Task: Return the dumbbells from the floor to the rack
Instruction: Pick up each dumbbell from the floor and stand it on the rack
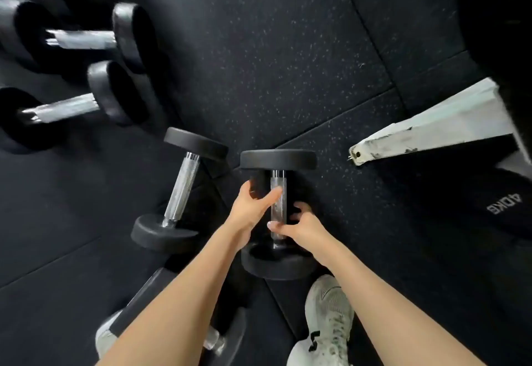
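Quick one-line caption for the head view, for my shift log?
Right hand grips the handle of a black dumbbell on the rubber floor; left hand touches the handle farther up.

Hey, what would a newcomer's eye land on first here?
At centre, the right hand grips the chrome handle of a black dumbbell while the left hand reaches in beside it. A second dumbbell lies to its left, and a scuffed white beam juts in from the right.

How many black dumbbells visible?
5 black chrome-handled dumbbells: two far left, one centre-left, one between left hand and right hand, one partly under the left forearm. More may be hidden.
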Available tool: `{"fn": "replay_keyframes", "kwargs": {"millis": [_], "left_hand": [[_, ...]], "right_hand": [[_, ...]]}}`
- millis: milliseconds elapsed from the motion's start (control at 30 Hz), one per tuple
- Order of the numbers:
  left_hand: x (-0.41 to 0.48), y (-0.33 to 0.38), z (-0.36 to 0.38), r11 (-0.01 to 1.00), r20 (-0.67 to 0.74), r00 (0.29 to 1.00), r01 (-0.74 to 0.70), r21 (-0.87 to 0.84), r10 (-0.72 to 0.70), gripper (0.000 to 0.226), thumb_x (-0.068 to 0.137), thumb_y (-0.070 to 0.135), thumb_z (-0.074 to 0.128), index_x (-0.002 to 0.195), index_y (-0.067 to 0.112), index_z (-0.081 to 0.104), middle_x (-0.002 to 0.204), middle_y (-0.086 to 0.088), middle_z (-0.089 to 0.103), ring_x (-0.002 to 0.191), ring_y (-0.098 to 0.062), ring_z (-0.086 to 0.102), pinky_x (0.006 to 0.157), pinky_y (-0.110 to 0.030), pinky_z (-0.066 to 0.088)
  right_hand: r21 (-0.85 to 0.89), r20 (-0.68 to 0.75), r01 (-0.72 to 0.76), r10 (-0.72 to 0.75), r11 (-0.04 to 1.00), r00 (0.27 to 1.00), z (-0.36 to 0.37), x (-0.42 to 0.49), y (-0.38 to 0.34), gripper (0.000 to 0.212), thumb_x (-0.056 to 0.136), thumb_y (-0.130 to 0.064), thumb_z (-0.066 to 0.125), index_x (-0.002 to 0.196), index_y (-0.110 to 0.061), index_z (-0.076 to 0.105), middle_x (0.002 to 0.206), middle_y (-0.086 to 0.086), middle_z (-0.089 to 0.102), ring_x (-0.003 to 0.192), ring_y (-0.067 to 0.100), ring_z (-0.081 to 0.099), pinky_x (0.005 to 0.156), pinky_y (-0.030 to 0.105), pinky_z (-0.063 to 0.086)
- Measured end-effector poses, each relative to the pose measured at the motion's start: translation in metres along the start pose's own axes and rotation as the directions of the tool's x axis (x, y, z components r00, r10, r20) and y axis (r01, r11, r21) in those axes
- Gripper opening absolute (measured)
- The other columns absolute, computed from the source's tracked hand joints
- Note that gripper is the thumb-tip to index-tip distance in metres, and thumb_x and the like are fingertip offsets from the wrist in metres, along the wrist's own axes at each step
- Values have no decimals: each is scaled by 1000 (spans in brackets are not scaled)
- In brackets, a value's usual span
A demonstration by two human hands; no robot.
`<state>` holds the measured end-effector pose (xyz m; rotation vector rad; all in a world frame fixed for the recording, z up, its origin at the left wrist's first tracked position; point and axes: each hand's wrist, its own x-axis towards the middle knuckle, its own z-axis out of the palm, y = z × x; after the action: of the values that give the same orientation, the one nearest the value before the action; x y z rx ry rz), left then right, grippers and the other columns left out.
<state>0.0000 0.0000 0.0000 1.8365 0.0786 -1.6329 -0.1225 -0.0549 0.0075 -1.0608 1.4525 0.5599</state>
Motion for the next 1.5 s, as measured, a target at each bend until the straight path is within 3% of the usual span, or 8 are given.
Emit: {"fn": "replay_keyframes", "kwargs": {"millis": [300,467,633,933,1033,1167,1300,1500], "left_hand": [[34,-4,28,944,107,994,15,-329,22,36,90,26,62,122,12,51,104,-8,70,99,-23,67,85,-40,56],[19,3,33,973,-14,998,-58,-224,56,27,94,29,55,118,18,50,90,-2,65,87,-20,63,87,-41,55],[-23,-2,14,982,12,1000,-17,-188,20,24,95,30,53,116,19,49,94,-4,65,85,-17,64,73,-28,54],[-209,9,-16,980,17,996,88,-179,-86,26,95,27,55,118,17,48,96,-8,66,95,-23,65,90,-41,55],[-293,36,-23,978,34,996,82,-191,-77,23,95,24,54,116,17,47,91,-7,65,85,-19,65,79,-34,57],[-411,87,-30,984,86,996,46,-170,-32,29,95,21,54,123,13,48,91,-6,66,80,-16,65,67,-27,57],[-517,144,-31,987,195,978,-51,-155,81,36,94,20,56,127,7,48,93,-10,67,76,-17,68,58,-25,58],[-618,215,-7,978,306,928,-195,-79,210,41,91,18,61,126,3,49,102,-14,64,93,-29,64,80,-43,55]], "right_hand": [[223,176,-21,-19,975,984,11,43,16,57,72,-26,80,123,-15,58,99,7,76,94,22,73,101,46,50],[263,113,-16,-14,965,994,13,30,9,54,85,-9,70,134,-19,50,91,-3,73,69,1,72,69,22,55],[224,156,-2,-34,975,987,26,-18,10,50,87,-12,68,133,-17,49,97,4,74,84,19,74,82,32,59],[279,200,-44,-13,959,980,57,-211,18,46,86,-14,69,128,-8,52,108,13,70,96,29,69,96,44,53],[293,212,-18,-46,956,976,51,-300,4,47,85,-22,71,126,-9,52,109,12,70,95,29,69,93,43,54],[350,218,53,-136,935,967,25,-429,-24,30,89,-17,68,115,-12,54,83,7,66,68,17,65,60,22,55],[385,136,179,-248,905,959,-5,-546,-49,18,87,-20,70,99,-22,57,78,1,68,69,16,66,71,32,56],[409,-18,327,-350,852,936,-51,-663,-67,21,87,-23,70,106,-24,63,87,-3,72,86,17,70,74,28,53]]}}
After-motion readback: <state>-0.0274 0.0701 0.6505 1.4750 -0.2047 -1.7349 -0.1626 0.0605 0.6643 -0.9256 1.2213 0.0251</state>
